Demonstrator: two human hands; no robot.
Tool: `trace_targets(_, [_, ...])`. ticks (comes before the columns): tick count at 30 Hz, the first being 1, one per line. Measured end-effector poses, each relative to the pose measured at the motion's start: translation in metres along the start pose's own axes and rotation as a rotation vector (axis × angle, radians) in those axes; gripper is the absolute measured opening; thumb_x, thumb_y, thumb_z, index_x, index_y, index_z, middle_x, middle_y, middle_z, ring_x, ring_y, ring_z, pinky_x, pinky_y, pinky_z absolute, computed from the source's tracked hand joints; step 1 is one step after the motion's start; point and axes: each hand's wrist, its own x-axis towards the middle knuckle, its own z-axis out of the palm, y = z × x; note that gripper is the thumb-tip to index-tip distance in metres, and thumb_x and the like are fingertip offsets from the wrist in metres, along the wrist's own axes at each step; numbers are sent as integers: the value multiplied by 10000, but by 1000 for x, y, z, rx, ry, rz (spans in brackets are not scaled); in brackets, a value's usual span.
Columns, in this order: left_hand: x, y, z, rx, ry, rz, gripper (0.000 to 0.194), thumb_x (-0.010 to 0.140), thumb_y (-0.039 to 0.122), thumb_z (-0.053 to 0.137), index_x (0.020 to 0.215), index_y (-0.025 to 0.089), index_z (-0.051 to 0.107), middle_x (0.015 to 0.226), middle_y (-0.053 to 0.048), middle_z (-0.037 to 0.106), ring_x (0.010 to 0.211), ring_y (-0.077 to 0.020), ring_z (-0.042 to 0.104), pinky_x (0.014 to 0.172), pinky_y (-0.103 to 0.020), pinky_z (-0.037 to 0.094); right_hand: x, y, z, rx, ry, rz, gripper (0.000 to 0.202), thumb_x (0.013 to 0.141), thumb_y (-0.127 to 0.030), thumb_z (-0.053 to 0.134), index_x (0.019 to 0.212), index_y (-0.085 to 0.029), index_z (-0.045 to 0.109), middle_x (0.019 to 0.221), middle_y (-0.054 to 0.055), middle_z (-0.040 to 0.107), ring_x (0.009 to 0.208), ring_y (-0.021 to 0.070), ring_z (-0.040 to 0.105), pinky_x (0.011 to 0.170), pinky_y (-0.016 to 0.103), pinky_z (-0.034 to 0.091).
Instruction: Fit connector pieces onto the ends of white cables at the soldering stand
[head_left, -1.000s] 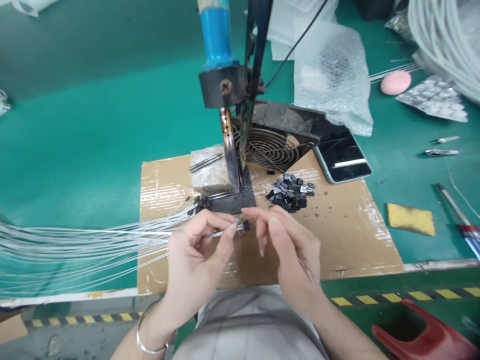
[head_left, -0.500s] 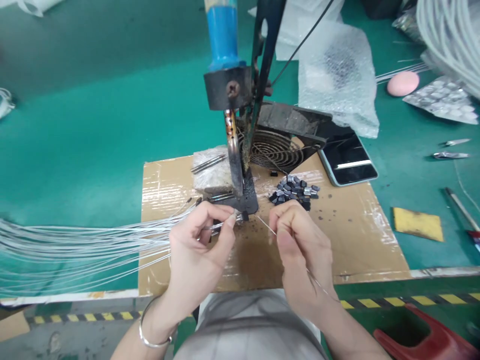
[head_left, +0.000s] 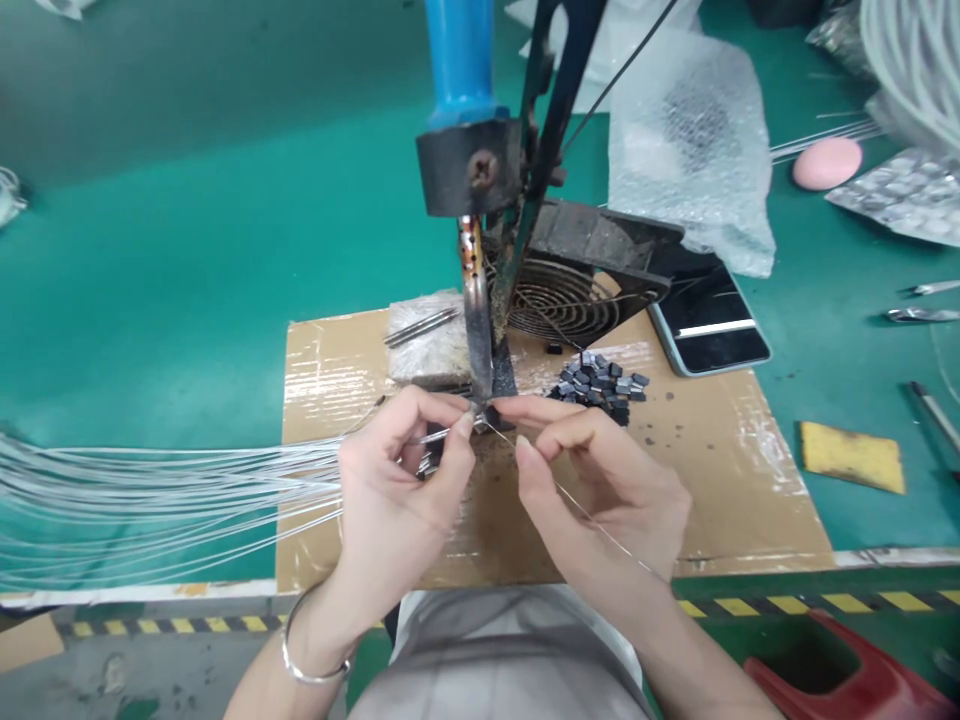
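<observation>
My left hand [head_left: 409, 480] pinches a thin grey wire end near the soldering iron tip; the small part at its fingertips is mostly hidden. My right hand [head_left: 600, 480] holds a thin solder wire [head_left: 600, 525], which runs across the palm, and its index finger reaches to the left fingertips. Right above both hands is the tip of the soldering iron [head_left: 478, 340], which has a blue handle and hangs in a black stand. A bundle of pale wires [head_left: 187, 480] extends left from my left hand. Small black connectors [head_left: 600, 385] lie piled beyond my right hand.
Cardboard [head_left: 720, 500] lies under the work. Behind stand a wrapped block [head_left: 427, 355] with metal rods and a black fan [head_left: 570, 295]. To the right are a phone [head_left: 709, 310], a yellow sponge [head_left: 853, 457], a pink egg-shaped object [head_left: 826, 163] and bubble wrap [head_left: 690, 150].
My right hand has moved left until its index finger is at my left fingertips, and its fingers have spread a little. The solder wire's end has come to the iron tip. The view has shifted slightly.
</observation>
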Motion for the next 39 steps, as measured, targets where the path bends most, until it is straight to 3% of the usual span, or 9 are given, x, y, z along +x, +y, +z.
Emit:
trace_targets(19, [2,3,0,1,41,25,99,831,135,699,767,199,658,859,3,734,760,-127,695,610,-184,513,6,-3,2,46,19,-24,185,895,-93,646,798,-237,583,1133,-32,743,1064,145,704,948,264,543])
trace_targets(39, [1,2,-1,0,45,70,111,836,122,702,777,203,655,866,3,729,771,-122,693,638,-173,535,6,-2,6,17,63,-36,163,886,-118,643,801,-251,606,1124,22,756,1053,218,721,914,365,583])
